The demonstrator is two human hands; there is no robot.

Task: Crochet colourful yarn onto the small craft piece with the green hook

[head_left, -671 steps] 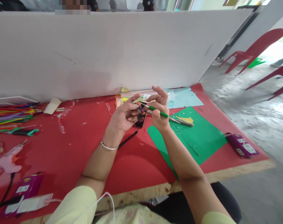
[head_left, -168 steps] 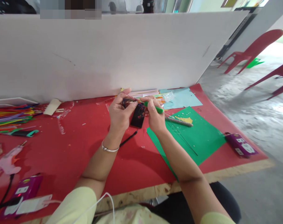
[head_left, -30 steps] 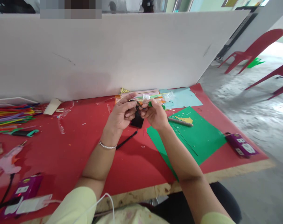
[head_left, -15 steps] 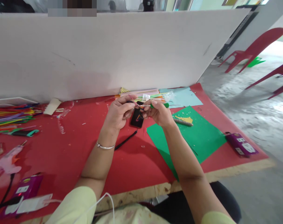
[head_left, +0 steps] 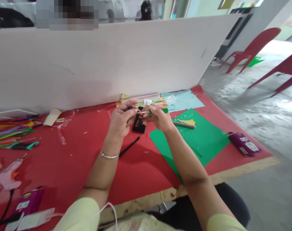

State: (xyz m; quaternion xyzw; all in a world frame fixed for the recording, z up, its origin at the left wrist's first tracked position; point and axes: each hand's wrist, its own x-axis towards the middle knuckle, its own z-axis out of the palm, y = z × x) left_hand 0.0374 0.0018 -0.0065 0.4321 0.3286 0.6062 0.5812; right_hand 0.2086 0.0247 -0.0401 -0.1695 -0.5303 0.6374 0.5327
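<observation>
My left hand (head_left: 122, 120) is closed in a pinch on a thin pink strand (head_left: 133, 108), too small to make out fully. In my right hand (head_left: 160, 119) is a slender tool with a green handle (head_left: 164, 110) and a thin metal shaft. The shaft points left and reaches the fingertips of my left hand; its tip is hard to see there. Both hands are raised close together above a black phone-like device (head_left: 138, 127), partly hidden by them. A dark strap (head_left: 130, 146) lies below it, partly behind my left wrist.
A green sheet (head_left: 199, 141) holds a grey-brown stick (head_left: 185, 125) and a yellow scrap (head_left: 188, 122). Colourful pipe cleaners (head_left: 13, 128), a pink glue gun (head_left: 10, 175) and a purple box (head_left: 28, 202) lie left. Another purple box (head_left: 244, 144) sits right. A white panel (head_left: 100, 64) stands behind.
The camera view has shifted slightly. Both hands stay together, and the tool's shaft still meets my left fingertips, with the pink strand now showing more clearly.
</observation>
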